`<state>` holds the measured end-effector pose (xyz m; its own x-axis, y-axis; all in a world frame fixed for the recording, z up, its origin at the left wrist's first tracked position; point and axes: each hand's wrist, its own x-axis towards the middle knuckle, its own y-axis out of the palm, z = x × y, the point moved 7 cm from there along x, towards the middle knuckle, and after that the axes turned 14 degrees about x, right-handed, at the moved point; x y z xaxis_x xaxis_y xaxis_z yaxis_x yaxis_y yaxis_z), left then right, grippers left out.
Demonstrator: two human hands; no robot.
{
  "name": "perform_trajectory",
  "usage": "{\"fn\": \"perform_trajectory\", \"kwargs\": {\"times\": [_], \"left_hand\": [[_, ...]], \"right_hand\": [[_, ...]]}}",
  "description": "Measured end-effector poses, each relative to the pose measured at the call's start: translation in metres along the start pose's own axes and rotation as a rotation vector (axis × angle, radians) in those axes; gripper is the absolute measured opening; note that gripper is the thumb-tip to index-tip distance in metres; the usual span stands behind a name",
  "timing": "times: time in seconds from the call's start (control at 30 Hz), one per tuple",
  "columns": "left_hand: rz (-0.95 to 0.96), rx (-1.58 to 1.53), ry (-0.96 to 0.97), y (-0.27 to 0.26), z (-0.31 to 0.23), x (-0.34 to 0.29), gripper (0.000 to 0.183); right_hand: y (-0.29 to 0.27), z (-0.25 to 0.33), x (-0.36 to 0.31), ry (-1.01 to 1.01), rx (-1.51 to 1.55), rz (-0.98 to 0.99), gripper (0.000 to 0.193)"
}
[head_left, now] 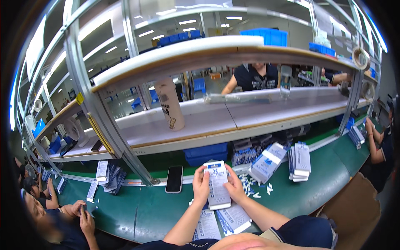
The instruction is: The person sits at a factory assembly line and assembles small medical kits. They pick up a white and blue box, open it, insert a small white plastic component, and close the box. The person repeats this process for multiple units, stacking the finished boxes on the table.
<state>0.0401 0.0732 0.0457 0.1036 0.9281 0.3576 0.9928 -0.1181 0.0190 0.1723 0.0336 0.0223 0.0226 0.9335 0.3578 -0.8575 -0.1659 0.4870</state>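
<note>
A flat white-and-blue cardboard box (pixel 218 189) stands tilted up between my two hands, above the green table. My left hand (pixel 201 186) grips its left edge, and my right hand (pixel 236 188) closes on its right edge. Below it, two similar boxes lie on the table near my body: one box (pixel 207 225) at the left and another box (pixel 235 220) at the right, partly covered by my forearm. Small white pieces (pixel 251 186) are scattered just right of my right hand. Beyond them rest a bundle of boxes (pixel 268 161) and a stack of boxes (pixel 301 163).
A phone (pixel 174 179) lies left of my hands. Further left is another pile of boxes (pixel 111 178). A blue bin (pixel 206 155) sits under the shelf (pixel 200 134), which carries a tall tumbler (pixel 170 104). Co-workers sit at both sides; another person (pixel 256 77) is across the shelf.
</note>
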Motion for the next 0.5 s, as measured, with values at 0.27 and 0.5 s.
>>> {"fn": "perform_trajectory", "kwargs": {"times": [0.27,0.5], "left_hand": [[0.112,0.031,-0.113,0.02,0.038,-0.009,0.014],[0.112,0.2,-0.215,0.02,0.06,-0.015,0.014]], "right_hand": [[-0.031,-0.02,0.004,-0.013,0.07,-0.268,0.018],[-0.05,-0.023,0.0,-0.001,-0.313,-0.323,0.021]]}}
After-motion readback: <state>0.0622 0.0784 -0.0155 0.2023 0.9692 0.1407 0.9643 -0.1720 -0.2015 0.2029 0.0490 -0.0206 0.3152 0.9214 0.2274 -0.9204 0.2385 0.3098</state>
